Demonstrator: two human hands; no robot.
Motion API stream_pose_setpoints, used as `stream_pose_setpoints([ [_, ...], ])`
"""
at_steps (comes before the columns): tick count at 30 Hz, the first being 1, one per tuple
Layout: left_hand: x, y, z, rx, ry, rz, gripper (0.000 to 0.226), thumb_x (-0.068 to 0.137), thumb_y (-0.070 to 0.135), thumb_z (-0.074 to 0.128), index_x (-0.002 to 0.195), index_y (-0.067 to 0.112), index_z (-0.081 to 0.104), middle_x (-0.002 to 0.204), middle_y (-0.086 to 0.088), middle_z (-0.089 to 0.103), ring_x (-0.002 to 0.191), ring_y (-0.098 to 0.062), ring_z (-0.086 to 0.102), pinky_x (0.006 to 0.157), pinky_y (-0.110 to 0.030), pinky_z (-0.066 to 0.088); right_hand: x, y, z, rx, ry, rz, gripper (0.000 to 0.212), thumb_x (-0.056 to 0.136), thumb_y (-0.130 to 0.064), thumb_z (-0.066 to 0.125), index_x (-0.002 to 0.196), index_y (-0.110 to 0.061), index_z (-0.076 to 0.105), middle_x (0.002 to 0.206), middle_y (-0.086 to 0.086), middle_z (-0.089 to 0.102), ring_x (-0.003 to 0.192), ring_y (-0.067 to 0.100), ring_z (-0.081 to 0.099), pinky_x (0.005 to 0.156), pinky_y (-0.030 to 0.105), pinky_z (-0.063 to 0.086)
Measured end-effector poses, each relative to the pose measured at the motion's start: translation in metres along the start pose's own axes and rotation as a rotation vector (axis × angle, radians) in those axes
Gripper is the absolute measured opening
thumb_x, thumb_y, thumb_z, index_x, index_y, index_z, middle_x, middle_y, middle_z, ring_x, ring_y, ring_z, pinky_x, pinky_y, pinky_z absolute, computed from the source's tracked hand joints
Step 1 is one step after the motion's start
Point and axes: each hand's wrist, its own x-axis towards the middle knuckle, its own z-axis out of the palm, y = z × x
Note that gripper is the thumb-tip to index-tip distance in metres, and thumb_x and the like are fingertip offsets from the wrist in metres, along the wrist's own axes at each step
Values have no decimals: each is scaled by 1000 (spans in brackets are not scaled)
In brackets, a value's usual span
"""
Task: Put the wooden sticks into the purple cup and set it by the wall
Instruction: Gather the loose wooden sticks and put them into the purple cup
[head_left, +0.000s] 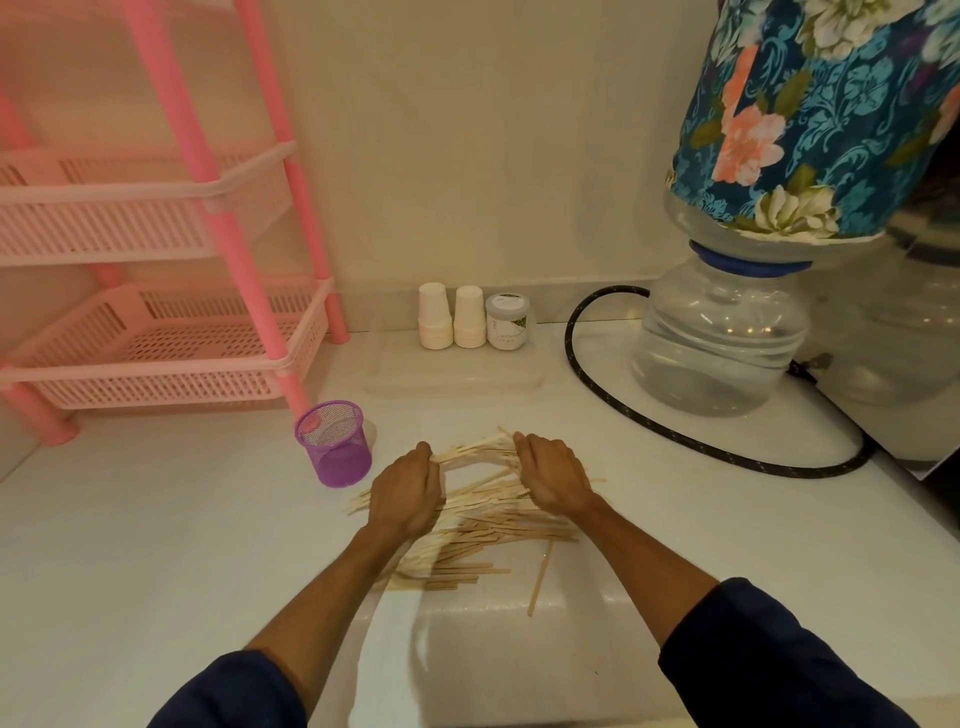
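A heap of pale wooden sticks (483, 525) lies spread on the white counter in front of me. My left hand (408, 491) presses on the heap's left side and my right hand (550, 475) on its right side, both curled around a bundle of sticks between them. One stick (540, 577) lies apart, pointing toward me. The purple mesh cup (335, 441) stands upright and empty to the left of my left hand, a short gap away.
A pink plastic rack (171, 332) stands at the left. By the wall are two stacks of white paper cups (452, 317) and a small jar (506, 322). A water jug (722, 332) under a floral cover and a black hose (675, 436) occupy the right.
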Motion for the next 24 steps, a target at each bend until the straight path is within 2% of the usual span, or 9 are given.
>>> stream_pose_setpoints([
  [2,5,-1,-1,-30,-6,-33,25,97,26,28,81,14,42,66,-2,54,59,-24,52,51,-32,33,2,0,-2,102,-51,64,71,93,-70,18,66,-15,54,69,3,64,68,22,61,66,36,46],
  [4,8,-1,-1,-82,-10,-71,31,93,34,25,77,14,43,62,-2,52,58,-24,52,52,-32,31,5,-3,-5,202,-106,134,78,84,-82,18,55,-14,43,56,0,55,57,18,54,63,36,42],
  [6,11,-1,-2,-125,-33,-115,35,87,42,25,76,14,44,62,-2,53,58,-23,52,52,-31,32,8,-9,-10,260,-176,186,82,75,-91,13,54,-15,36,51,1,48,52,18,47,63,36,41],
  [8,13,0,-3,-136,-79,-155,35,82,45,32,75,14,46,64,-2,55,59,-22,52,52,-29,33,11,-14,-16,315,-254,223,89,68,-96,10,57,-13,40,53,3,47,53,19,45,64,36,40],
  [12,16,3,-5,-184,-132,-232,26,78,35,55,65,18,40,61,0,52,56,-19,47,50,-27,28,16,-18,-25,553,-437,330,89,56,-103,21,55,-18,43,53,0,42,47,14,33,51,29,28],
  [15,19,2,-4,-278,-95,-245,33,86,26,55,59,20,38,56,1,48,56,-23,47,49,-29,26,15,-17,-29,587,-532,305,73,60,-93,49,64,-21,51,56,-5,41,47,9,31,47,23,26],
  [18,22,2,-4,-392,-58,-249,41,95,27,52,56,19,38,52,2,46,54,-22,46,50,-30,27,16,-10,-24,510,-554,216,51,62,-59,81,75,-15,59,54,-5,42,45,9,34,46,24,28],
  [20,23,5,-6,-458,-52,-256,43,94,28,54,56,17,40,51,1,45,52,-19,43,51,-32,27,17,-8,-18,474,-491,202,41,66,-44,84,67,-14,56,45,-5,44,38,10,37,46,28,31],
  [24,27,12,-11,-567,-24,-307,47,90,23,62,52,17,36,49,3,36,47,-14,33,50,-31,24,17,-12,-13,516,-323,249,44,83,-43,71,58,-16,46,34,-11,39,30,6,37,51,31,34],
])
